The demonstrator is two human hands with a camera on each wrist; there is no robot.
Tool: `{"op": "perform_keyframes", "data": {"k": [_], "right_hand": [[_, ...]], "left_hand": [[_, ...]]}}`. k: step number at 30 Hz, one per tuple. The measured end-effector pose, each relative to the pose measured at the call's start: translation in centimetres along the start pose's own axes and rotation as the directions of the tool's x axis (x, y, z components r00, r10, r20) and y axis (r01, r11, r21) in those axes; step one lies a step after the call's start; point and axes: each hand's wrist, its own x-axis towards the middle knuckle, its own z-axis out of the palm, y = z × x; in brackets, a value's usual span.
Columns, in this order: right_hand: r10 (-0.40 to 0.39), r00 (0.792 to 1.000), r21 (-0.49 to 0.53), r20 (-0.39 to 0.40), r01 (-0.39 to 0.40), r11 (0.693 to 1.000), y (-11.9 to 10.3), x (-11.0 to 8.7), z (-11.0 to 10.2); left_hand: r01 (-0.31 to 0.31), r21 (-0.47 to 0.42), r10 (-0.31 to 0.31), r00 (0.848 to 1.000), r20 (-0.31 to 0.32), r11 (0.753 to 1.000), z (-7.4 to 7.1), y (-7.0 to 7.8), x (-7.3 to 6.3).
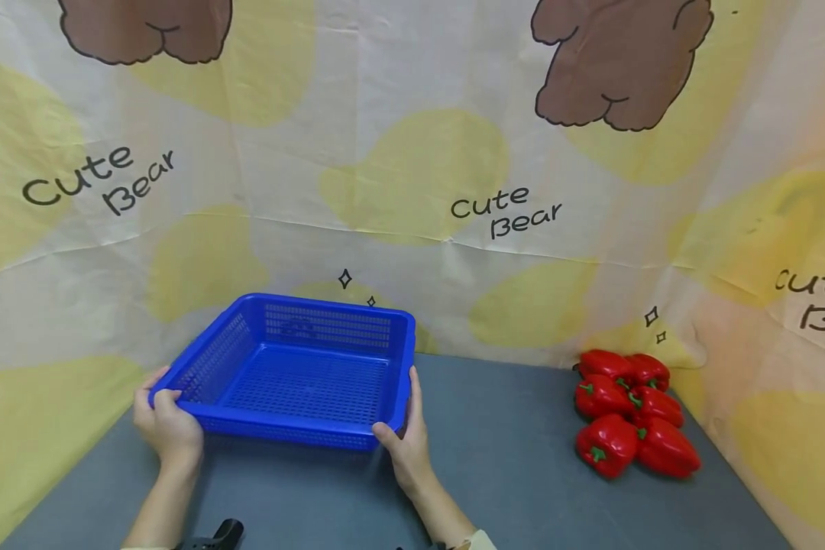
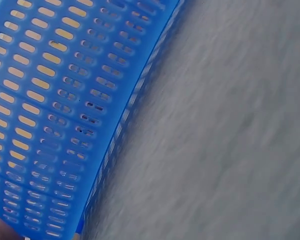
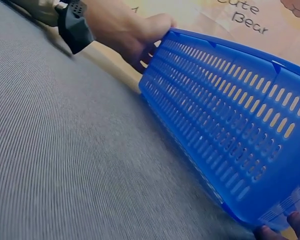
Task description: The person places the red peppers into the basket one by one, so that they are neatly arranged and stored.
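Blue basket (image 1: 282, 425), slotted floor (image 1: 309, 382) showing; left hand (image 1: 169, 424), right hand (image 1: 409, 451) hold opposite sides in curled grip; red peppers (image 1: 653, 406) outside

The printed backdrop (image 1: 392, 172) is bearing "Cute Bear" at left and centre; "Cut… Be…" is running off-frame right.

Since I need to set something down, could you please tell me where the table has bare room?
The widest bare patch of table lies between the blue basket and the red peppers; a smaller one lies on the basket's near side, between the left hand and right hand. It is crowded where the peppers cluster.
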Motion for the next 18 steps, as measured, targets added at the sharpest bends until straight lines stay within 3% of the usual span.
{"op": "perform_keyframes", "data": {"k": [18], "right_hand": [[0.016,0.997,-0.172,-0.08,-0.029,0.985,-1.3,-1.5,-5.5]], "left_hand": [[0.027,0.064,-0.033,0.996,0.083,0.998,2.9,-1.2,-4.7]]}}
